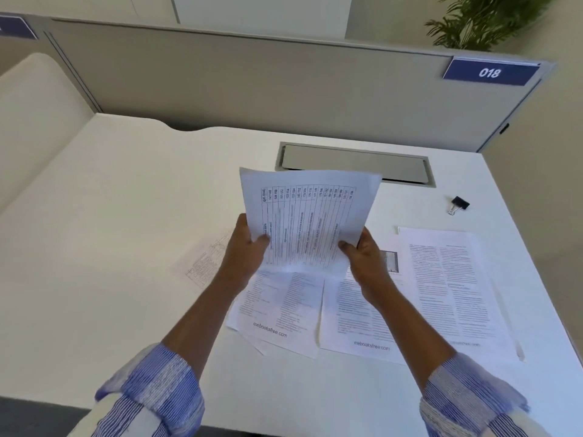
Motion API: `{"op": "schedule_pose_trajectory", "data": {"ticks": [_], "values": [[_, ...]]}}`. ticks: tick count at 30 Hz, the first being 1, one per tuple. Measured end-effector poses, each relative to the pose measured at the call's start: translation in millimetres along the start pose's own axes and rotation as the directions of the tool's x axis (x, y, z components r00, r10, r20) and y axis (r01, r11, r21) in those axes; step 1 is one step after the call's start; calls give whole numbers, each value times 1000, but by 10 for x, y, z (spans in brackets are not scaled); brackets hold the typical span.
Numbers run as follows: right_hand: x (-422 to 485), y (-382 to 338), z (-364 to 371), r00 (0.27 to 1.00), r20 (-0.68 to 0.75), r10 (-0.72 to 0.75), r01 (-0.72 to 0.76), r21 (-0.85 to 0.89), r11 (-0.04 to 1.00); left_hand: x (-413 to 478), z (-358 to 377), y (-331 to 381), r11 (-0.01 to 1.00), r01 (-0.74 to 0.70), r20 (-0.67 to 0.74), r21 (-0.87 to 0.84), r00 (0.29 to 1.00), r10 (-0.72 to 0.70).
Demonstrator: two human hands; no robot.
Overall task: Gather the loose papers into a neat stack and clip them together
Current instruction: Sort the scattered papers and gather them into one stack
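Together both hands [244,244] [366,257] pinch a thin printed sheet [309,219].

white printed sheets [448,288] on a white tabletop [126,216]; a black binder clip [459,205]; blue-and-white striped sleeves [157,392]; a navy tag [490,72] with white numerals on a grey partition [252,80].

Both forearms reach forward; left hand [244,247] and right hand [366,257] pinch 1 raised sheet [310,212], thumbs on its face.
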State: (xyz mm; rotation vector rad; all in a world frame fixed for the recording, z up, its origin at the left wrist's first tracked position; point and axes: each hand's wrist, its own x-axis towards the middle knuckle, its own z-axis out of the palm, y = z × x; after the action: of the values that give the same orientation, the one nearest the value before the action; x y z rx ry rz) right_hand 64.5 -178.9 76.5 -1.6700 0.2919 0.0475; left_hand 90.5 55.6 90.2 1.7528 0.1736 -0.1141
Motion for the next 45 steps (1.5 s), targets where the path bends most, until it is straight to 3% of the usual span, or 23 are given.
{"op": "schedule_pose_trajectory", "data": {"ticks": [3, 6, 10, 15, 22, 27, 31, 34, 39, 42, 45], "values": [[-71, 145, -7, 1000, 0, 5, -5, -149, 989, -75, 127, -215, 994, 37, 4, 103, 999, -38], [-49, 112, -87, 997, -60, -40, 26, -218, 976, -51, 204, -176, 972, -5, -90, 233, 996, 27], [-3, 25, -378, 976, -209, -53, -7, -277, 961, -22, 402, -38, 972, -47, -35, 229, 998, 56], [-120, 245, -795, 936, -348, 47, -160, -305, 939, -74, 873, -162, 962, 72, 86, 265, 992, -98], [-340, 673, -1093, 891, -416, 182, -368, -426, 826, -297, 1343, -497, 903, 212, 148, 373, 947, -283], [-399, 864, -1141, 880, -444, 168, -400, -504, 765, -353, 1442, -591, 835, 122, 142, 537, 962, -232], [-444, 869, -1105, 886, -460, 62, -374, -629, 682, -321, 1398, -600, 782, 62, 140, 620, 972, -189], [-418, 857, -1040, 916, -387, -110, -256, -771, 583, -276, 1237, -619, 760, 69, 73, 647, 986, -152], [-288, 778, -586, 956, -60, -288, 132, -787, 603, -164, 736, -661, 723, 173, -146, 669, 984, -101], [-240, 674, -174, 955, 189, -229, 289, -768, 571, -87, 363, -718, 666, 290, -300, 688, 948, -103], [-248, 624, 209, 884, 462, -70, 442, -779, 446, 7, -30, -833, 603, 410, -434, 684, 893, -115]]}}
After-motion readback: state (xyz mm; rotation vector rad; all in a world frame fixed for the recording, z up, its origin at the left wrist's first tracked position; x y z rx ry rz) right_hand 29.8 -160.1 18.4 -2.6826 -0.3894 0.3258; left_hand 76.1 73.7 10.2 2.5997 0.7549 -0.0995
